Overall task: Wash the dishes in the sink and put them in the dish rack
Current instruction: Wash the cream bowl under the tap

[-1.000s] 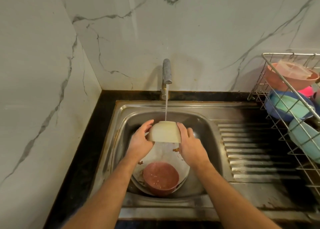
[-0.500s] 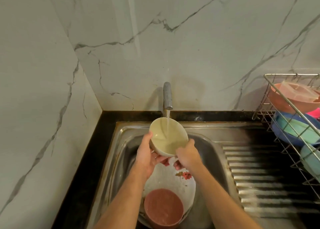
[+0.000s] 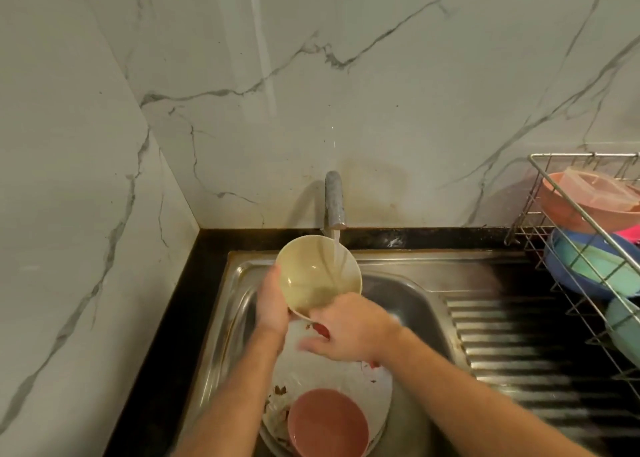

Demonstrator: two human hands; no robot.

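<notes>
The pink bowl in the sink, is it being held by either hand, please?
No, the pink bowl sits on the dirty plate in the sink, while the left hand holds the cream bowl.

White marble wall (image 3: 381, 93) rises behind a black countertop (image 3: 166, 318).

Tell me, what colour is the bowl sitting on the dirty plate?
Pink, a dusty reddish pink bowl, seen best in the head view.
</notes>
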